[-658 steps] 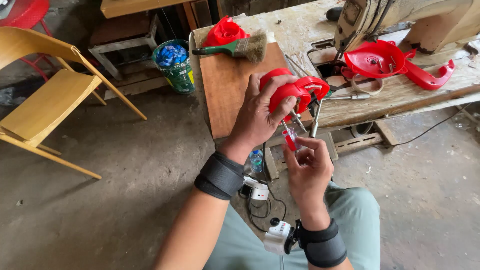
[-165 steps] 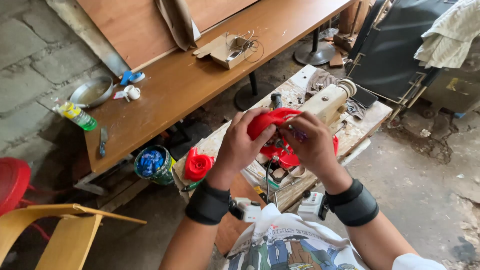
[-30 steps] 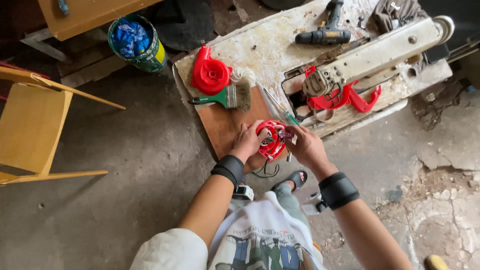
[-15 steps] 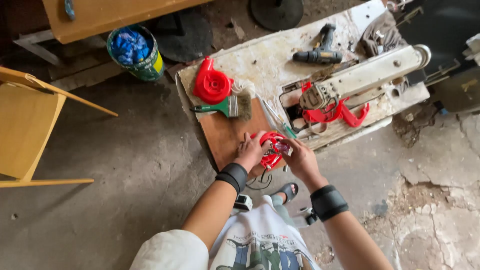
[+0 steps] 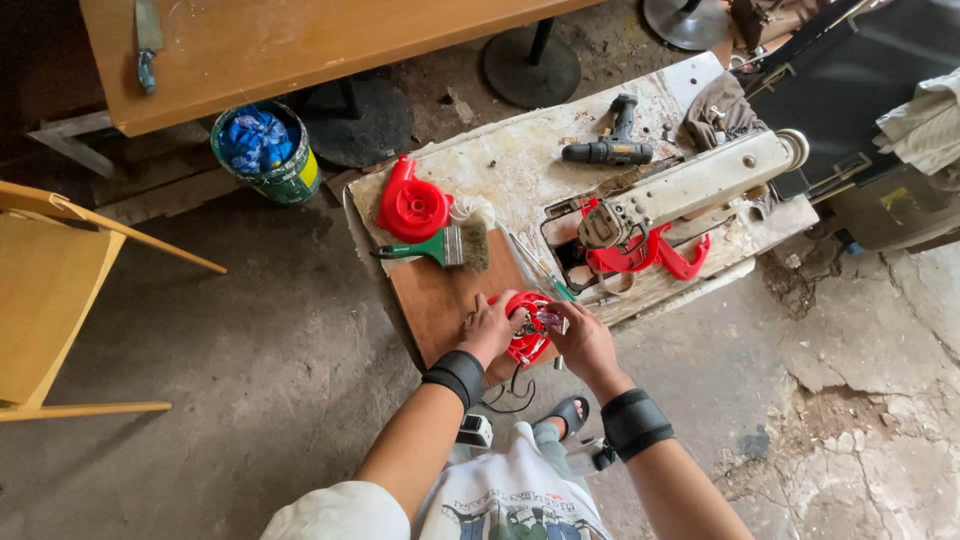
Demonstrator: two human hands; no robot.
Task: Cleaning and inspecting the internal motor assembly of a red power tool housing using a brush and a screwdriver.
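Holding a red housing (image 5: 528, 335) over the near edge of the table (image 5: 520, 170), the left hand (image 5: 490, 328) wraps shut around its side to steady it. The right hand (image 5: 580, 338) pinches a small part (image 5: 548, 318) closed against its top, apparently fitting it.

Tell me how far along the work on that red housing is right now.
Done: one red fan-shaped part lies set aside by the brush. In hand: the left hand steadies the round red housing at the bench edge while the right hand works a small piece at its top. Left: more red pieces lie separate under the long white machine body.
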